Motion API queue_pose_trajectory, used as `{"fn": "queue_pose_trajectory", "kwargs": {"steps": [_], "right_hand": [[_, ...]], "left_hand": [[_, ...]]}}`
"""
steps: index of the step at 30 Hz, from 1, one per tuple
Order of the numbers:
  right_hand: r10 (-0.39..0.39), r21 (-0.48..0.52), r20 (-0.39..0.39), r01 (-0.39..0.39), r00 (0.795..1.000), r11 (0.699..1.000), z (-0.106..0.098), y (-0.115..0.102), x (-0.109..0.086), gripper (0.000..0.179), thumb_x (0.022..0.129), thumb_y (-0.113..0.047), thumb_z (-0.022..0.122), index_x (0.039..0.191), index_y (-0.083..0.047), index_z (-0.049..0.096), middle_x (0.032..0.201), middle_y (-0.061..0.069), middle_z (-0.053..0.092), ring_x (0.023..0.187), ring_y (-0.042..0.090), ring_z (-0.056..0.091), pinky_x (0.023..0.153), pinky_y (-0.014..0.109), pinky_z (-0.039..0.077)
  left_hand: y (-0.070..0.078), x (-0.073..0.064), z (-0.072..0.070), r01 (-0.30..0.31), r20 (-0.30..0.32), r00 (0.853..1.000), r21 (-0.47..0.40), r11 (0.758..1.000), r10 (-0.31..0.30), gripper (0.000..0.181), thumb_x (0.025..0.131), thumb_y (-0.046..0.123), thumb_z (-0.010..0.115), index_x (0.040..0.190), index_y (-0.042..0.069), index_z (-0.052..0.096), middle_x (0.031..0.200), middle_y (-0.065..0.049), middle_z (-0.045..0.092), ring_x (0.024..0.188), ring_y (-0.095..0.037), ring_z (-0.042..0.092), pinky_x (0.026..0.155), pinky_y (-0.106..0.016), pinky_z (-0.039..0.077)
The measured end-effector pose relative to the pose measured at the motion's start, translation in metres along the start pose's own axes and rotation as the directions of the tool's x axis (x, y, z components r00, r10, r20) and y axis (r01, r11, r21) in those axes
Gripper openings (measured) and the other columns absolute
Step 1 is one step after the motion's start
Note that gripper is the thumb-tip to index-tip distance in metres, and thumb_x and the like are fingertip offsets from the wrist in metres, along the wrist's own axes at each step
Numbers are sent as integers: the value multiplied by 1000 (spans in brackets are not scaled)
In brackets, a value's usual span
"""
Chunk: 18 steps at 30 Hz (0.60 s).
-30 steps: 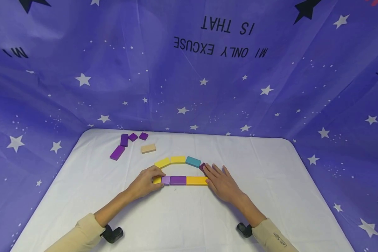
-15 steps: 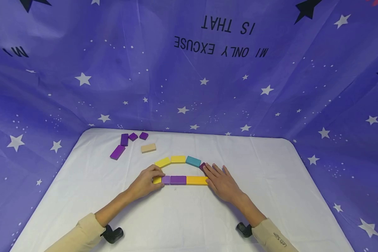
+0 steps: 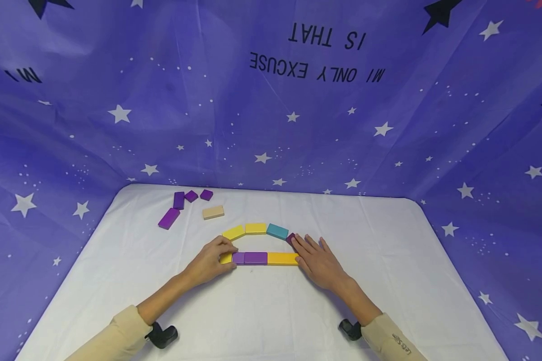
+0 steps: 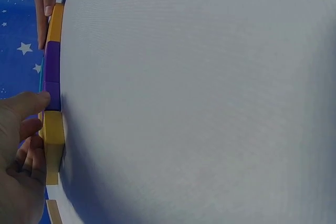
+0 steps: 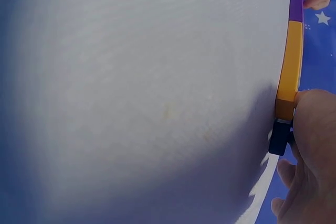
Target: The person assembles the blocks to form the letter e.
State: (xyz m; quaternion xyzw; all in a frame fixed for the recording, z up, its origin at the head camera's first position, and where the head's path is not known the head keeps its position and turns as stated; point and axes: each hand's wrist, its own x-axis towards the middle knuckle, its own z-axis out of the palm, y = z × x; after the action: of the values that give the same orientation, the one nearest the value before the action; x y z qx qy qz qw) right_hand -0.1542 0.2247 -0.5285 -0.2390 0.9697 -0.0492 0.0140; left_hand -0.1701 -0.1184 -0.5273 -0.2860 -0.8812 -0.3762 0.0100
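Flat toy blocks form an arch over a straight row in the head view. The row runs from a yellow block [image 4: 54,140] through a lilac block [image 3: 238,258] and a purple block [image 3: 255,258] to an orange block [image 3: 282,258]. My left hand [image 3: 211,258] curls its fingers and thumb about the yellow block, its thumb tip reaching the lilac block. My right hand [image 3: 319,263] lies with fingers straight, touching a dark plum block [image 3: 291,238] and the orange block's end. A dark navy block [image 5: 280,137] abuts that end, hidden under the hand in the head view.
Two yellow blocks [image 3: 255,229] and a teal block [image 3: 277,231] make the arch's top. Several loose purple blocks [image 3: 169,219] and a beige block [image 3: 213,212] lie back left on the white table [image 3: 271,316]. A starry blue curtain [image 3: 262,125] encloses the table.
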Motion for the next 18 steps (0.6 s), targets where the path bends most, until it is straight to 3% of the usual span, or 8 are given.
{"fn": "queue_pose_trajectory", "kwargs": {"steps": [6, 11, 18], "right_hand": [[4, 3, 5, -4, 1000, 1000, -1, -1, 0, 58, 106, -40, 45, 157, -17, 32, 160, 1, 31, 146, 30, 27, 116, 59, 16], [4, 1, 3, -4, 1000, 1000, 0, 0, 0, 59, 105, -40, 45, 157, -17, 32, 160, 1, 31, 146, 30, 27, 116, 59, 16], [12, -7, 24, -12, 1000, 1000, 1, 0, 0, 59, 106, -41, 43, 158, -18, 29, 161, 0, 29, 147, 29, 25, 116, 59, 15]], "left_hand": [[3, 3, -8, -26, -22, 999, -32, 999, 25, 33, 81, 3, 81, 113, -2, 72, 106, -8, 63, 93, -21, 60, 84, -36, 53], [-4, 13, -22, -48, -76, 996, -77, 996, 43, 32, 82, -2, 79, 114, -4, 70, 104, -12, 67, 92, -26, 65, 84, -39, 55], [-31, 31, -46, 34, -82, 996, -96, 995, -42, 35, 85, -4, 74, 120, -2, 68, 123, -17, 64, 110, -36, 62, 93, -49, 51]]}}
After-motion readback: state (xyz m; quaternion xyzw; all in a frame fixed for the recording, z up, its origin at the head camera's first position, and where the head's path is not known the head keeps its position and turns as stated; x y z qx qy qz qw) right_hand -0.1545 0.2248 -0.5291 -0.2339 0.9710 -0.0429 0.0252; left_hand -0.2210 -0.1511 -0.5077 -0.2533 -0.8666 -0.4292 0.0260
